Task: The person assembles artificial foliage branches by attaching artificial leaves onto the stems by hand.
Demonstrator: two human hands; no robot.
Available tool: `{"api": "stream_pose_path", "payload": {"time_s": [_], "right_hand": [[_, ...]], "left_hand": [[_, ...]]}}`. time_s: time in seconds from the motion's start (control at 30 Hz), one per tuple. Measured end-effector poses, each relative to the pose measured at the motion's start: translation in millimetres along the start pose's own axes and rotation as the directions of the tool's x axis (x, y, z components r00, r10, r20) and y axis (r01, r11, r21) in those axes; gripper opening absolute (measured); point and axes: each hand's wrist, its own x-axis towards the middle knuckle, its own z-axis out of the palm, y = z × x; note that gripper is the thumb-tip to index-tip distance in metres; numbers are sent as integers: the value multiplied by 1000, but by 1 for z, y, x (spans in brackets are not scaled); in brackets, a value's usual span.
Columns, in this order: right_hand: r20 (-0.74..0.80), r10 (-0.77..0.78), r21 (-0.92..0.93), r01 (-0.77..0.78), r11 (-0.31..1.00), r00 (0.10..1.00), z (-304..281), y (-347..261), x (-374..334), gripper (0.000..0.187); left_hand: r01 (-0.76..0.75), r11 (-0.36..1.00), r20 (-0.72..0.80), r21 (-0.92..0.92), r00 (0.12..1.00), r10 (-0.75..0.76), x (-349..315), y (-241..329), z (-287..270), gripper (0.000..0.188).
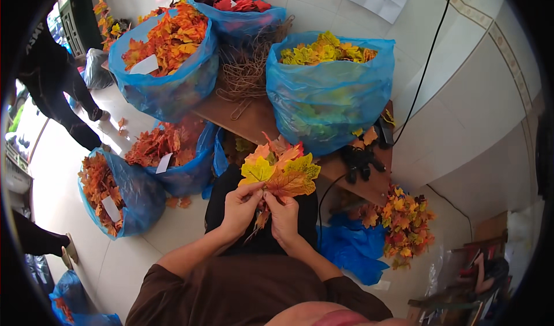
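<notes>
Left hand (238,210) and right hand (283,217) pinching leaf bunch (292,177) at centre — seemingly part-gathered; blue bags (329,101) in upper frame holding plenty of loose leaves (173,37) — apparently remaining.

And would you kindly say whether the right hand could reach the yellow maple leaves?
Likely yes: the yellow maple leaves show uncovered in the open blue bag ahead, though the right hand is busy pinching the leaf bunch.
</notes>
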Motion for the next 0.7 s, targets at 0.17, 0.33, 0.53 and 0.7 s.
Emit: {"api": "stream_pose_path", "payload": {"time_s": [0.17,0.33,0.53,0.7], "right_hand": [[66,7,74,-12,997,998,-3,3,4,9],[53,-10,18,9,1000,999,-9,1,11,8],[3,-63,39,62,997,998,-6,-10,13,10],[5,-69,68,69,995,998,-8,-13,18,10]], "left_hand": [[74,994,66,-82,995,-68,2,4,-4,20],[30,999,83,-20,996,-28,5,9,-1,17],[-73,972,222,225,975,22,-2,10,-6,9],[-230,918,297,324,946,132,-2,11,-8,9]]}}
